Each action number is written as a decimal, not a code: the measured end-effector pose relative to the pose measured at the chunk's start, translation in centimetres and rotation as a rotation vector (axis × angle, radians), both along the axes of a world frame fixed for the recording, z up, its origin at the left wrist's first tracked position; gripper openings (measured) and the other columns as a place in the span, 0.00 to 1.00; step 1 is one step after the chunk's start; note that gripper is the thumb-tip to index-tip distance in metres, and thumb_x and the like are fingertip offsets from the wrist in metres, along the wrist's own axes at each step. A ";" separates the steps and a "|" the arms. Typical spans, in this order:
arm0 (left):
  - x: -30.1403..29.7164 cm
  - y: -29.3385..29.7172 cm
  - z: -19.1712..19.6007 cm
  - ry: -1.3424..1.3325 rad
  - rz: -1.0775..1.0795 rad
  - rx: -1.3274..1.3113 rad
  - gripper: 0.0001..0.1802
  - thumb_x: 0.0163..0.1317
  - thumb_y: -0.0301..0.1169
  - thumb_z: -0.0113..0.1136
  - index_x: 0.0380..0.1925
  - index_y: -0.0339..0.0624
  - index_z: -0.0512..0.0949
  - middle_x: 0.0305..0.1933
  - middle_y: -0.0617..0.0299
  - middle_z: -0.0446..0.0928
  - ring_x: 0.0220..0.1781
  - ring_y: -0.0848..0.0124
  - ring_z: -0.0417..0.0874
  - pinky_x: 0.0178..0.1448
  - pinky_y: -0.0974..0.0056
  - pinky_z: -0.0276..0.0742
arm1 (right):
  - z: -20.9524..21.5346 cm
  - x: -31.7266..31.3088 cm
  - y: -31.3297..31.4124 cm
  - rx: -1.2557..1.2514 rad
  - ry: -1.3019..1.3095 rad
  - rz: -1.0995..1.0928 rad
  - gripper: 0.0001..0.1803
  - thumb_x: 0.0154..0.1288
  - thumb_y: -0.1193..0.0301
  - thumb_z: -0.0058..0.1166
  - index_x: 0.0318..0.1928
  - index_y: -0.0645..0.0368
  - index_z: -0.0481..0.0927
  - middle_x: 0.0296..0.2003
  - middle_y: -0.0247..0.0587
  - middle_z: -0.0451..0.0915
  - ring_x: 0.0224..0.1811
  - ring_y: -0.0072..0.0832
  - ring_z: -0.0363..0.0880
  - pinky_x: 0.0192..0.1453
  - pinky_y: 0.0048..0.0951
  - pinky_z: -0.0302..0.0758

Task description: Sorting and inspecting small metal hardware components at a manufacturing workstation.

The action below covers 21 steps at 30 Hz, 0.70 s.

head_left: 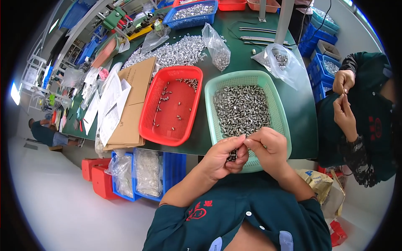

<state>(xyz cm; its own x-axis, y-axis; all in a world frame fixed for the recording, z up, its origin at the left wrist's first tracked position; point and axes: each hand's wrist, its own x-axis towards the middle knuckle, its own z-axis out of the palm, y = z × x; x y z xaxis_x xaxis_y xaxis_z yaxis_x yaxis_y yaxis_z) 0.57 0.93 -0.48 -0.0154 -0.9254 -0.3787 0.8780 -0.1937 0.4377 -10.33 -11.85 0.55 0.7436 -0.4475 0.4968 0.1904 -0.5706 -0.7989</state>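
Over the near edge of a pale green plastic basket (279, 125), my two hands meet at the fingertips. My left hand (226, 155) is curled around several small dark metal parts (233, 155), some showing between palm and fingers. My right hand (269, 146) is closed in a pinch against the left thumb; whatever is between its fingertips is too small to make out. Many small shiny metal parts (240, 106) fill the middle of the green basket. To its left lies a red plastic basket (171, 106) with a few similar parts scattered along its far and left sides.
Cardboard (136, 88) and papers (111, 111) lie left of the red basket. Behind are a heap of silvery parts (180, 50), plastic bags (217, 48) and a blue basket (191, 19). A co-worker's hands (344, 98) work at the right. Blue crates (167, 167) stand below the table edge.
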 end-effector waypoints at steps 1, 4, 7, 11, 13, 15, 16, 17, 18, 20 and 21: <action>-0.2 0.1 0.0 0.001 0.002 0.004 0.23 0.69 0.47 0.42 0.21 0.43 0.68 0.17 0.62 0.65 0.10 0.81 0.52 0.14 0.76 0.48 | -0.1 0.1 0.1 0.004 0.001 0.002 0.04 0.52 0.77 0.60 0.26 0.62 0.78 0.20 0.40 0.75 0.22 0.30 0.75 0.24 0.27 0.69; -0.3 -0.3 0.5 0.040 0.041 0.030 0.25 0.69 0.50 0.41 0.21 0.43 0.68 0.17 0.62 0.65 0.10 0.81 0.52 0.14 0.76 0.47 | -0.7 0.3 -0.1 0.157 0.030 -0.006 0.05 0.55 0.76 0.60 0.25 0.62 0.77 0.19 0.36 0.75 0.21 0.26 0.73 0.25 0.25 0.68; 0.0 -0.3 1.0 0.037 0.047 0.048 0.27 0.69 0.53 0.37 0.22 0.43 0.68 0.18 0.62 0.65 0.10 0.81 0.52 0.15 0.76 0.47 | -1.4 0.1 -1.0 0.982 0.139 0.133 0.08 0.62 0.72 0.55 0.27 0.63 0.76 0.19 0.28 0.72 0.22 0.14 0.66 0.26 0.18 0.63; 0.7 0.0 0.8 -0.017 0.035 0.001 0.28 0.70 0.54 0.31 0.25 0.42 0.68 0.20 0.62 0.66 0.11 0.81 0.53 0.15 0.76 0.47 | -1.7 0.0 -1.8 1.132 0.116 0.151 0.08 0.62 0.71 0.55 0.28 0.63 0.76 0.19 0.28 0.72 0.21 0.13 0.66 0.25 0.17 0.62; 0.9 0.0 0.8 0.039 0.036 -0.007 0.25 0.70 0.50 0.33 0.28 0.41 0.69 0.22 0.61 0.66 0.13 0.82 0.55 0.15 0.76 0.47 | -1.1 -0.3 -2.0 0.885 0.149 0.035 0.10 0.62 0.71 0.56 0.27 0.63 0.76 0.19 0.26 0.71 0.21 0.13 0.66 0.24 0.19 0.62; 1.1 0.2 0.5 0.043 0.033 0.010 0.23 0.70 0.48 0.34 0.30 0.40 0.69 0.22 0.61 0.66 0.13 0.81 0.55 0.15 0.77 0.47 | -0.8 -0.3 -2.2 0.181 0.138 -0.177 0.08 0.55 0.72 0.60 0.24 0.61 0.76 0.17 0.32 0.71 0.18 0.21 0.68 0.23 0.24 0.64; 1.1 0.2 0.4 0.047 0.026 0.022 0.21 0.69 0.46 0.35 0.32 0.39 0.69 0.23 0.61 0.66 0.13 0.81 0.54 0.15 0.77 0.47 | -0.1 -0.3 -2.6 -0.317 0.107 -0.275 0.08 0.53 0.74 0.62 0.23 0.60 0.76 0.17 0.35 0.72 0.18 0.25 0.69 0.22 0.25 0.64; 1.2 0.3 0.3 0.048 0.028 0.027 0.21 0.69 0.46 0.35 0.32 0.39 0.69 0.23 0.61 0.66 0.13 0.81 0.54 0.15 0.77 0.47 | 0.6 -0.2 -2.5 -0.485 0.110 -0.321 0.06 0.48 0.76 0.62 0.23 0.60 0.77 0.17 0.40 0.71 0.18 0.31 0.70 0.23 0.27 0.66; 1.2 0.3 0.2 0.058 0.017 0.016 0.22 0.70 0.46 0.34 0.32 0.39 0.69 0.22 0.62 0.65 0.13 0.81 0.54 0.15 0.77 0.48 | 0.8 -0.3 -2.3 -0.481 0.111 -0.318 0.06 0.48 0.76 0.62 0.23 0.60 0.77 0.17 0.40 0.71 0.18 0.31 0.70 0.23 0.27 0.66; 1.2 0.3 0.0 0.067 0.002 0.006 0.22 0.70 0.46 0.34 0.32 0.39 0.69 0.22 0.62 0.65 0.13 0.81 0.54 0.15 0.77 0.48 | 1.0 -0.5 -1.7 -0.100 0.083 -0.204 0.05 0.51 0.77 0.61 0.24 0.62 0.77 0.17 0.37 0.72 0.18 0.26 0.70 0.23 0.25 0.65; 1.1 0.3 -0.2 0.109 0.000 -0.012 0.24 0.70 0.48 0.34 0.31 0.39 0.70 0.22 0.62 0.65 0.13 0.82 0.55 0.15 0.77 0.48 | 0.9 -0.6 -1.6 -0.100 0.083 -0.207 0.05 0.51 0.77 0.61 0.24 0.62 0.77 0.17 0.37 0.72 0.18 0.26 0.70 0.23 0.25 0.65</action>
